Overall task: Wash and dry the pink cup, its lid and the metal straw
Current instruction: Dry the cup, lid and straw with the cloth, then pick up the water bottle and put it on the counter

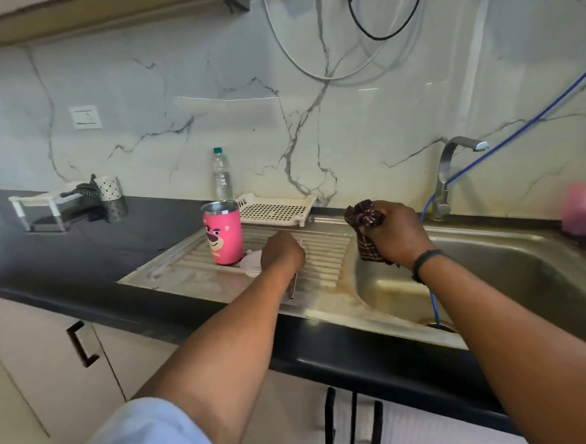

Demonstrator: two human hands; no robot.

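Gripping metal straw [293, 288] near drainboard [324, 254] edge, left hand [281, 255]; right hand [393, 231] clutching cloth [366, 229].

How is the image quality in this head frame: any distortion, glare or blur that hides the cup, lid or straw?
Head view: wide-angle bending bows the counter edge; glare streaks the marble wall; the pink cup is sharp; the lid is pale and half hidden behind the left hand; only the metal straw end shows; the right hand holds a dark cloth.

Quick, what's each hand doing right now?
Left hand: grips the metal straw over the drainboard.
Right hand: grips a bunched dark checked cloth.
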